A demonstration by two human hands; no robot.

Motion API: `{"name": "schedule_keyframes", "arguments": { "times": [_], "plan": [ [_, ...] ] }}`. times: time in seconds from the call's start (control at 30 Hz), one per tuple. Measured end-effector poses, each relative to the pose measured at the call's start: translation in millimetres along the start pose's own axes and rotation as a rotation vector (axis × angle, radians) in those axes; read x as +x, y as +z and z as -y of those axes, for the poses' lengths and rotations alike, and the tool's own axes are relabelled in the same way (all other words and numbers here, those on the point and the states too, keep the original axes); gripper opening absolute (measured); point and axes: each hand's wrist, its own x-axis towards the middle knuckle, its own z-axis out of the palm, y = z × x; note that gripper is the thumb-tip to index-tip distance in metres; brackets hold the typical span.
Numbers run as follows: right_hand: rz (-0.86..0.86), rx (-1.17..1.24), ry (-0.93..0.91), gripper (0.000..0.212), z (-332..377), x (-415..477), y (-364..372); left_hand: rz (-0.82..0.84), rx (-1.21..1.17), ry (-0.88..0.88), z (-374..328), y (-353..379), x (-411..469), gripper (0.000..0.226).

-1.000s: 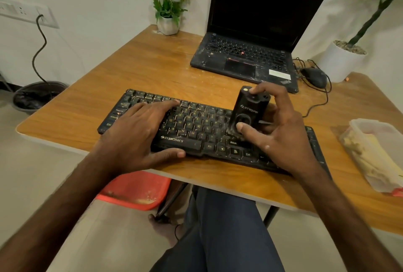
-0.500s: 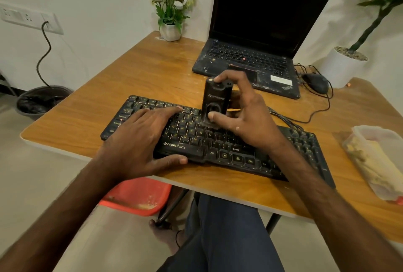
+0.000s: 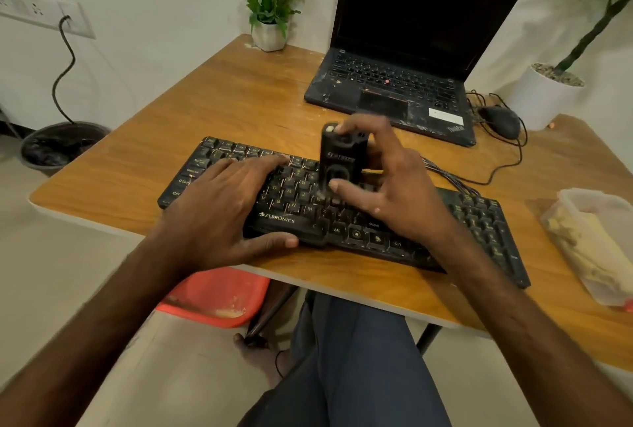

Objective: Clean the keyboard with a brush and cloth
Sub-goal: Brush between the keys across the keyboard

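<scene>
A black keyboard (image 3: 479,221) lies across the wooden table (image 3: 239,108) near its front edge. My left hand (image 3: 222,210) presses flat on the keyboard's left half, thumb hooked on the front edge by the space bar. My right hand (image 3: 387,186) grips an upright black brush tool (image 3: 339,159) whose lower end touches the keys around the middle of the keyboard. Its bristles are hidden against the keys. No cloth can be made out for certain.
An open black laptop (image 3: 404,91) stands behind the keyboard, with a mouse (image 3: 500,121) and cables to its right. A flower pot (image 3: 270,36) sits at the back, a white planter (image 3: 544,97) far right, a plastic container (image 3: 596,245) on the right edge. A red bin (image 3: 219,296) is under the table.
My right hand has slid the brush tool leftward along the keys, from the right-centre to the middle of the keyboard. My left hand has stayed pressed on the left half.
</scene>
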Motion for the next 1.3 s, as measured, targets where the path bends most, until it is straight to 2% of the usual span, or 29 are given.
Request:
{"name": "schedule_keyframes", "arguments": {
  "times": [0.1, 0.27, 0.4, 0.53, 0.63, 0.73, 0.83, 0.93, 1.0, 1.07, 1.2, 1.3],
  "plan": [
    [-0.055, -0.077, -0.021, 0.062, -5, 5, -2, 0.000, 0.002, 0.003, 0, -1, 0, 0.105],
    [0.102, -0.035, -0.176, 0.060, 8, -14, 9, -0.024, 0.003, 0.019, 0, 0, 1, 0.103],
    [-0.032, -0.086, -0.133, 0.061, 1, -5, 1, -0.005, -0.010, 0.006, 1, 0, 0, 0.105],
    [0.093, -0.044, -0.164, 0.060, 12, -17, 15, -0.014, 0.001, 0.017, 1, 1, 0, 0.104],
    [0.014, -0.151, -0.123, 0.061, 3, -7, 10, -0.012, -0.001, 0.010, 1, 0, 0, 0.105],
    [-0.092, 0.006, 0.021, 0.062, 1, -2, 2, 0.001, -0.008, -0.008, 1, 0, -1, 0.107],
    [0.040, 0.281, 0.075, 0.063, 23, -23, 11, -0.002, -0.002, 0.001, 1, 1, -1, 0.106],
    [0.112, 0.090, -0.022, 0.061, 28, -35, 4, -0.009, 0.004, 0.009, 2, 1, -1, 0.106],
    [0.075, -0.033, -0.029, 0.061, 23, -33, -9, -0.003, 0.000, 0.001, 2, 1, -1, 0.106],
    [0.034, -0.027, -0.024, 0.062, 21, -34, -12, -0.002, 0.002, 0.002, 1, 1, -1, 0.106],
    [0.083, 0.031, -0.063, 0.062, 25, -40, 3, -0.004, 0.016, 0.018, 1, 2, 0, 0.106],
    [-0.020, 0.012, -0.019, 0.062, 17, -31, -2, -0.003, 0.016, 0.016, 1, 1, 0, 0.105]
  ]
}}
